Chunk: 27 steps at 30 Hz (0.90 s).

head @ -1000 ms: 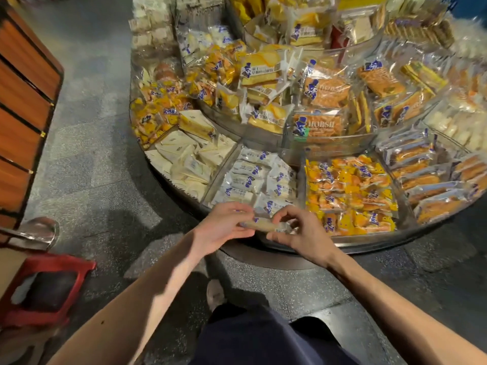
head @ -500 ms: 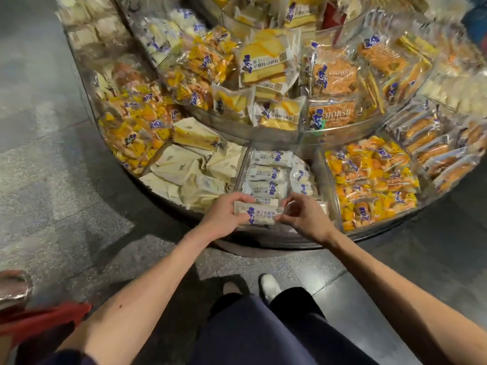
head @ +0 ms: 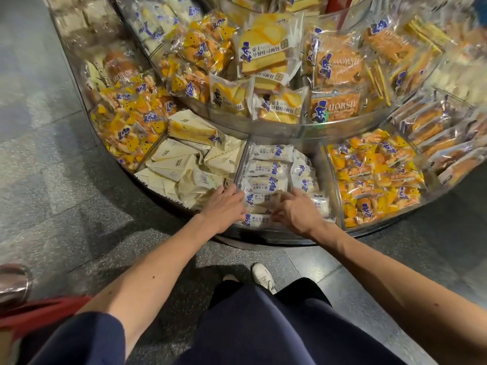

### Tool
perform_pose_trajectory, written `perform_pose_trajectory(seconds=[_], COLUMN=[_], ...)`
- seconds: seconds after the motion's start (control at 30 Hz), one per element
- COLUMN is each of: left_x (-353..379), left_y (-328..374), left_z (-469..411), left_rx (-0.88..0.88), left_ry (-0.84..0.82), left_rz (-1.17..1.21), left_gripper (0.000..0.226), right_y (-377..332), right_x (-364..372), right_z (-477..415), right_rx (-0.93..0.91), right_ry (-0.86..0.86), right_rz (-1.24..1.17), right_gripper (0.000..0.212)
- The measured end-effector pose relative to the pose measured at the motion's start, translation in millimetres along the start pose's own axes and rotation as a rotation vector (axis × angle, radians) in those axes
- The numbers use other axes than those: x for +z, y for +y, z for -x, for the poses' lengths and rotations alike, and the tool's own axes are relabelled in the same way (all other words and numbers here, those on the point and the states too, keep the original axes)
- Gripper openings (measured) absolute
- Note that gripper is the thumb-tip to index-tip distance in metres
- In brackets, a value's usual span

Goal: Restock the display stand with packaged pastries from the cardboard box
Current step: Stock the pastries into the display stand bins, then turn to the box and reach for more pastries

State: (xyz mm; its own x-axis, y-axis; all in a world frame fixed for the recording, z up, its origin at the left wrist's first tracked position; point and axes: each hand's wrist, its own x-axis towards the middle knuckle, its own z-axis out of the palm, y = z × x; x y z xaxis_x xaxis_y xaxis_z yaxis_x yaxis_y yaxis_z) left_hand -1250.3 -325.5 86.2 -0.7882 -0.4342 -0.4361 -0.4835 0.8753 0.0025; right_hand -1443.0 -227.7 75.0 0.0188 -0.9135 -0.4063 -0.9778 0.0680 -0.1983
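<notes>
The round tiered display stand (head: 276, 130) fills the upper view, its clear compartments full of packaged pastries. In the front compartment of white packs (head: 268, 168), my left hand (head: 224, 208) and my right hand (head: 296, 213) hold one white pastry pack (head: 262, 200) by its two ends. The pack lies low on the stack, just behind another white pack (head: 255, 219) at the front rim. The fingertips are blurred. No cardboard box shows in the view.
Cream triangular packs (head: 181, 167) fill the compartment to the left, yellow packs (head: 374, 175) the one to the right. A red stool (head: 44, 309) and a metal object (head: 13, 280) sit at the lower left on the grey stone floor. My shoe (head: 262, 276) stands before the stand.
Both hands carried the white pack from the stand's front edge forward and down into the white-pack compartment. The view moved closer to the stand.
</notes>
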Motion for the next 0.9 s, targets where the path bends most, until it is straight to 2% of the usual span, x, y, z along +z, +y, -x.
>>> perform_pose_trajectory(seconds=[0.17,0.33,0.4,0.47,0.57,0.7,0.8,0.9], left_x=[13,15,8,-9,-40,-64,-70,-60], left_y=[3,8,11,14,9,-8,-3,18], left_z=[-7,-6,2,18,60,156,247,338], left_rx=[-0.050,-0.100,-0.109,-0.166,-0.324,-0.564,-0.758,-0.948], left_ry=[0.108,0.073,0.099,0.179,0.321,0.398,0.396,0.364], left_rz=[0.039,0.028,0.151,0.401,0.610,0.506,0.411,0.483], left_gripper=[0.030,0.016,0.023,0.030,0.029,0.035,0.041,0.040], right_y=[3,8,13,9,-21,-92,-160,-232], right_x=[3,7,5,-11,-43,-67,-68,-54], right_z=[-4,-7,-3,5,19,32,45,65], right_rx=[-0.013,-0.046,-0.078,-0.119,-0.204,-0.418,-0.624,-0.840], right_ry=[-0.025,-0.037,0.076,0.180,0.237,0.254,0.162,0.018], right_rz=[0.027,-0.021,-0.120,-0.205,-0.363,-0.531,-0.586,-0.559], right_gripper=[0.036,0.036,0.040,0.031,0.021,0.036,0.030,0.026])
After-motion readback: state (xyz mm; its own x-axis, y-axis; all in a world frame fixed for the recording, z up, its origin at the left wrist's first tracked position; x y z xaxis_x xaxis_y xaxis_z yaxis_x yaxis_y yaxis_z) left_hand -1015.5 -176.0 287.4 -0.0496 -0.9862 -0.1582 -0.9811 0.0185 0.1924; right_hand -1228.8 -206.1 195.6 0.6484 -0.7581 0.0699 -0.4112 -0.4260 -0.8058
